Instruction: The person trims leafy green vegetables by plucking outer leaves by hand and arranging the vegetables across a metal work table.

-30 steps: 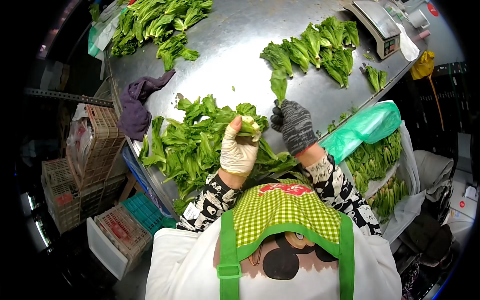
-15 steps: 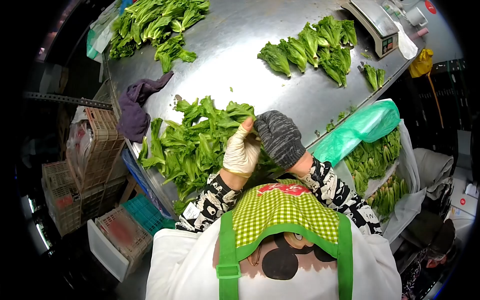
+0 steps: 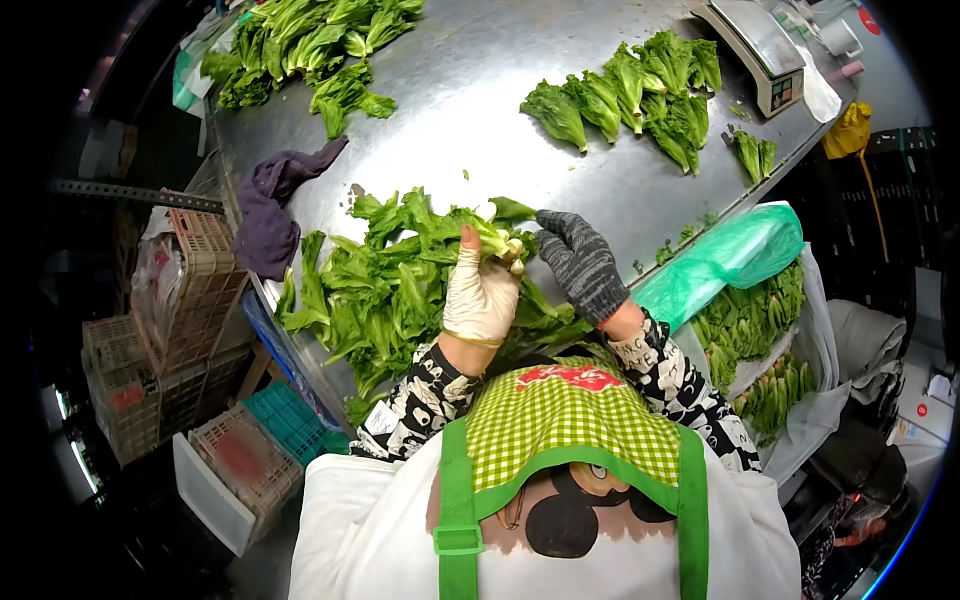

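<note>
My left hand (image 3: 480,295), in a pale glove with the thumb tip bare, holds a small bunch of lettuce (image 3: 490,236) with its whitish stem ends toward the right. Just right of it, my right hand (image 3: 580,262) wears a dark grey knit glove; its fingers are closed on the tip of a green leaf (image 3: 513,209). Beneath and left of my left hand, a loose heap of lettuce leaves (image 3: 385,290) lies on the metal table (image 3: 450,110).
More lettuce lies at the back left (image 3: 310,40) and in a group at the back right (image 3: 630,90). A scale (image 3: 760,60) stands at the far right corner. A purple cloth (image 3: 270,215), green plastic bag (image 3: 730,255) and crates (image 3: 200,270) flank the table.
My right hand has moved slightly right, away from my left hand, and a leaf now shows at its fingertips. The stem ends in my left hand have come into view.
</note>
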`<state>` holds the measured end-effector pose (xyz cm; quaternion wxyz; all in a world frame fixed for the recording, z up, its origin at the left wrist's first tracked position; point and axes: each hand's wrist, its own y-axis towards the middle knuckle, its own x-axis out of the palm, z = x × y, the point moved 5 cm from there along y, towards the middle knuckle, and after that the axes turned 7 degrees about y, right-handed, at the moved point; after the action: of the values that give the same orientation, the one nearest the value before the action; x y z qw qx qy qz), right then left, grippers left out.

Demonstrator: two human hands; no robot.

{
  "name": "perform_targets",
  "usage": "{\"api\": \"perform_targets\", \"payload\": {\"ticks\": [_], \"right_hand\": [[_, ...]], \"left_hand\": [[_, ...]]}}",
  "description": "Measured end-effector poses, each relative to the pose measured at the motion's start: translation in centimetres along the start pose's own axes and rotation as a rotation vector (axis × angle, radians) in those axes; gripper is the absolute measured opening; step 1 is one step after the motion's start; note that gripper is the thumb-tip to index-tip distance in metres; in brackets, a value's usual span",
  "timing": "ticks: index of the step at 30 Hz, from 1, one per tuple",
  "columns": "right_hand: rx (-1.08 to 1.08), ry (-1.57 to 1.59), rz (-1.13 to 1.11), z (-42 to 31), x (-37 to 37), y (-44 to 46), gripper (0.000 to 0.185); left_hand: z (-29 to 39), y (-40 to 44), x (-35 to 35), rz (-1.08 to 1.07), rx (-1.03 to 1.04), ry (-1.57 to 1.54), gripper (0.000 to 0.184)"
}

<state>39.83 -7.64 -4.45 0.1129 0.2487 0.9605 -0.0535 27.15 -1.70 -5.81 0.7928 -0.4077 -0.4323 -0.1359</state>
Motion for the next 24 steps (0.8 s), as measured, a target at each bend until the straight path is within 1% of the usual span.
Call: {"api": "perform_targets", "payload": {"ticks": [1, 2, 4, 5, 7, 8, 9, 11, 13, 14, 15, 16, 17, 18, 19, 20, 22, 23, 24], "right_hand": [[0.019, 0.135, -0.022, -1.7, 0.0, -0.1, 0.032], [0.104, 0.277, -0.091, -3.0, 0.4, -0.2, 0.033], [0.112, 0.143, -0.184, -5.5, 0.8, -0.3, 0.033], [0.120, 0.066, -0.215, -6.1, 0.7, -0.4, 0.033], [-0.065, -0.101, -0.189, -5.3, 0.4, -0.4, 0.035], [-0.173, -0.131, -0.114, -4.5, 0.2, -0.4, 0.033], [-0.169, -0.112, -0.097, -3.7, -0.2, 0.0, 0.030], [-0.157, -0.114, -0.084, -3.4, -1.9, 0.8, 0.026], [0.004, 0.077, 0.126, 0.0, -4.8, 2.7, 0.023], [0.102, 0.202, 0.203, 1.9, -6.6, 3.6, 0.020], [0.153, 0.220, 0.241, 3.4, -8.8, 4.6, 0.019], [0.164, 0.117, 0.276, 4.2, -11.0, 5.5, 0.018], [0.063, 0.001, 0.313, 6.7, -13.3, 6.5, 0.020], [0.023, -0.141, 0.363, 8.7, -15.4, 7.4, 0.019], [0.076, -0.209, 0.383, 8.3, -16.9, 7.8, 0.023], [0.043, -0.497, 0.407, 7.3, -18.0, 7.7, 0.028], [0.152, -0.689, 0.358, 8.3, -19.5, 8.0, 0.034], [0.075, -0.780, 0.309, 9.0, -19.8, 7.9, 0.037], [0.178, -0.966, 0.303, 10.7, -20.5, 8.3, 0.038]], "left_hand": [[0.0, 0.0, 0.0, 0.019, 0.009, 0.022, 0.038], [-0.1, -0.2, 0.0, -0.016, 0.000, -0.022, 0.035], [0.7, -0.1, -4.2, 0.067, 0.122, 0.526, 0.034], [0.2, 0.0, -3.1, 0.057, 0.131, 0.458, 0.034], [-1.0, 0.4, -1.1, 0.035, 0.147, 0.322, 0.036], [-1.1, 0.2, -0.5, 0.013, 0.140, 0.396, 0.037], [-0.7, 0.0, -0.2, -0.005, 0.143, 0.470, 0.038], [-0.4, 0.2, 0.7, -0.116, 0.211, 0.584, 0.046], [-0.3, -0.4, 1.7, -0.077, 0.183, 0.663, 0.052], [0.0, -0.5, 1.7, -0.115, 0.157, 0.652, 0.053], [0.2, -0.9, 1.8, -0.131, 0.176, 0.678, 0.049], [0.5, -1.4, 2.1, -0.134, 0.193, 0.710, 0.047], [0.9, -2.0, 2.3, -0.131, 0.211, 0.742, 0.045], [1.2, -2.5, 2.2, -0.120, 0.242, 0.763, 0.044], [1.7, -3.0, 2.1, -0.108, 0.276, 0.785, 0.043], [2.2, -3.5, 2.0, -0.097, 0.309, 0.807, 0.042], [3.6, -4.3, 1.3, -0.054, 0.381, 0.870, 0.041], [4.5, -4.9, 0.6, -0.025, 0.439, 0.912, 0.041], [5.5, -5.6, 0.3, 0.014, 0.520, 0.924, 0.041]]}}
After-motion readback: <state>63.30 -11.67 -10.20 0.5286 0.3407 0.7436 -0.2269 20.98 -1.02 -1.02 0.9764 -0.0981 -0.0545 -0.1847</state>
